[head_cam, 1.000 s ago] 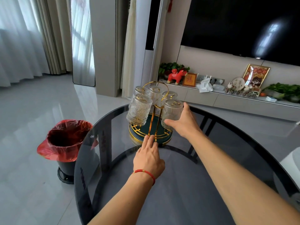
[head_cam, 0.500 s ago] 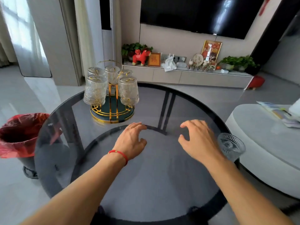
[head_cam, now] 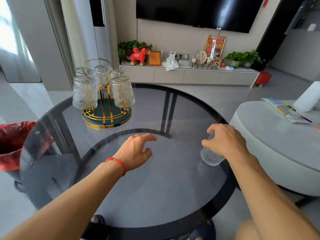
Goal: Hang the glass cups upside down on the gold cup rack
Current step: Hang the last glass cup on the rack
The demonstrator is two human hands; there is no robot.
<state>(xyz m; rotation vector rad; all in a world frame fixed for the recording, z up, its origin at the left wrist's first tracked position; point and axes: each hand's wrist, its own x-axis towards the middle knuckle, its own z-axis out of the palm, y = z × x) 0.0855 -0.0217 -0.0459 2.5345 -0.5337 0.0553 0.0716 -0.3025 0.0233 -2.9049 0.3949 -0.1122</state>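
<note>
The gold cup rack (head_cam: 106,108) with a green base stands at the far left of the round dark glass table (head_cam: 155,187). Several ribbed glass cups (head_cam: 85,93) hang upside down on it. At the table's right edge my right hand (head_cam: 225,142) is wrapped around the top of one more glass cup (head_cam: 210,157), which stands on the glass. My left hand (head_cam: 136,151), with a red cord at the wrist, hovers over the table's middle, fingers apart and holding nothing.
A bin with a red bag (head_cam: 12,144) stands on the floor to the left. A pale round table (head_cam: 277,141) with a packet and a white roll is close on the right. A TV console (head_cam: 188,75) with ornaments lines the far wall.
My view swung right from the rack. My right hand left the hung cup, moved to the table's right edge and closed on the loose cup. My left hand drew back from the rack.
</note>
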